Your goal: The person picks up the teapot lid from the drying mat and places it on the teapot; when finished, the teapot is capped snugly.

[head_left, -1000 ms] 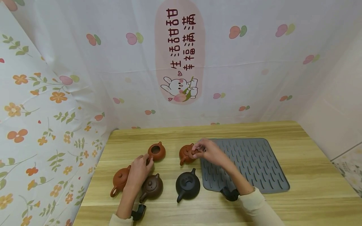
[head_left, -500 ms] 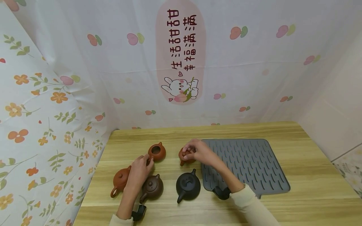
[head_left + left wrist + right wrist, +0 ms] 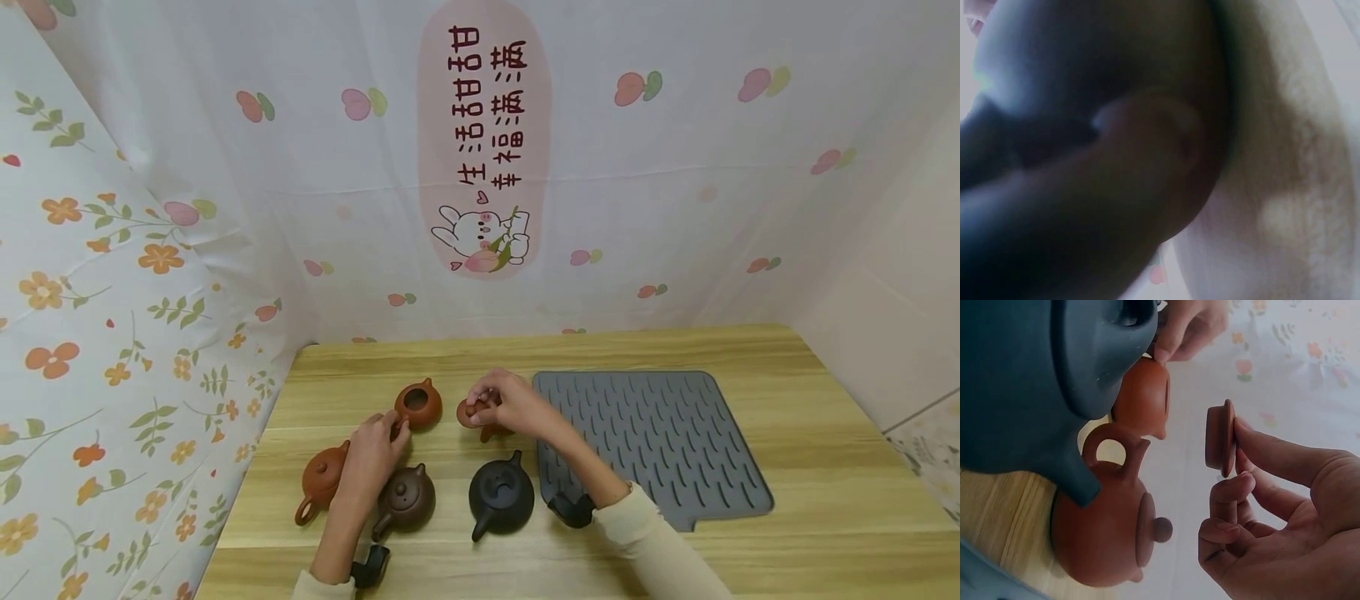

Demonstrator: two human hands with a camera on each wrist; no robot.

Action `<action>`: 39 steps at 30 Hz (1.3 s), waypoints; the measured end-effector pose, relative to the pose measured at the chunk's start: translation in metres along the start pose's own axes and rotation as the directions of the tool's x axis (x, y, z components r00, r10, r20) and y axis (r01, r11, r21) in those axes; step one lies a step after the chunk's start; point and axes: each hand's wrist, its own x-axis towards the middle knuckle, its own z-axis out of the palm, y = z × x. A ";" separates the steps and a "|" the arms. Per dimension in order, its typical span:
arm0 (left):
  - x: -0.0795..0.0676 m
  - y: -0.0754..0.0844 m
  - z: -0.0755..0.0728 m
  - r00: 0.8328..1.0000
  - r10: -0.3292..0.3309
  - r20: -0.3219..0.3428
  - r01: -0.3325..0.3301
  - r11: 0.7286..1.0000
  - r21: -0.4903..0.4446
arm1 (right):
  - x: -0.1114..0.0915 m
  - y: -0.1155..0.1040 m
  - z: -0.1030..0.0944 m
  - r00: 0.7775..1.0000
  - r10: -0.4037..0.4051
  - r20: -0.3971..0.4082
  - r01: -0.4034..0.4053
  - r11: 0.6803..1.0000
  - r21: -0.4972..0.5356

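My right hand [image 3: 517,406] pinches a small reddish-brown teapot lid [image 3: 1219,439] between thumb and fingers, raised above the table with its underside facing left in the right wrist view. My left hand [image 3: 372,454] grips the handle of a lidless orange clay teapot [image 3: 425,418], its round mouth open upward. Below the right hand stands a reddish-brown teapot [image 3: 1097,531] with its lid on, mostly covered by the hand in the head view. The left wrist view is dark and blurred, filled by a large rounded shape [image 3: 1085,69].
A black teapot [image 3: 501,497] stands in front of the right hand. Beside the left forearm are a dark brown teapot [image 3: 412,500] and an orange teapot [image 3: 324,475], both lidded. A grey ridged mat [image 3: 652,442] lies on the right of the wooden table [image 3: 817,467].
The right hand has moved left with the lid, from over the reddish-brown teapot toward the lidless one. The left hand keeps its grip in the same place.
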 end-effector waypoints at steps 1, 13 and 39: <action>0.000 0.000 0.000 1.000 -0.001 0.002 0.001 1.000 0.000 | 0.002 0.000 0.001 1.000 -0.006 0.000 0.006 1.000 -0.002; 0.000 0.000 0.000 1.000 -0.005 0.007 0.005 1.000 0.009 | 0.032 -0.015 0.019 0.998 -0.034 0.044 0.035 0.999 -0.014; 0.001 0.001 -0.001 0.999 -0.032 0.032 0.033 0.999 -0.008 | 0.093 -0.028 0.052 0.995 0.024 0.093 -0.029 0.998 0.057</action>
